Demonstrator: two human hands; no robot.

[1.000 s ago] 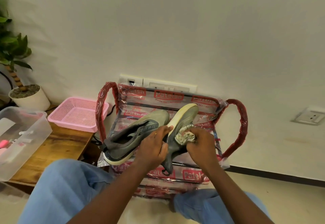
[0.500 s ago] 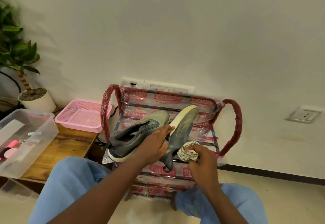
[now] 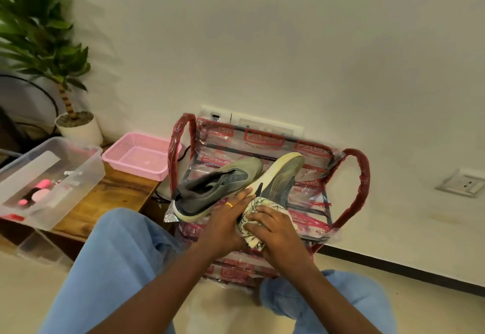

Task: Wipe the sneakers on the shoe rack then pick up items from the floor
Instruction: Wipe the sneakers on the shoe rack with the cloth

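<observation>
Head view: The shoe rack [image 3: 349, 176], wrapped in clear plastic with red print, stands against the wall. Two grey sneakers are on its top shelf. The left sneaker [image 3: 215, 189] lies on its side. The right sneaker [image 3: 282, 176] is tilted, toe up toward the wall, pale sole edge facing left.

The left hand [image 3: 223, 226] is closed around the heel end of the right sneaker, fingers extended along its sole edge. A gold ring is on one finger.

The right hand [image 3: 275, 231] is clamped on a crumpled patterned cloth [image 3: 253, 206] and presses it against the lower side of the right sneaker, just beside the left hand.

A pink basket [image 3: 139, 155], a clear plastic bin [image 3: 86, 173] and a potted plant [image 3: 76, 126] are on a wooden table [image 3: 110, 199] to the left of the rack.
</observation>
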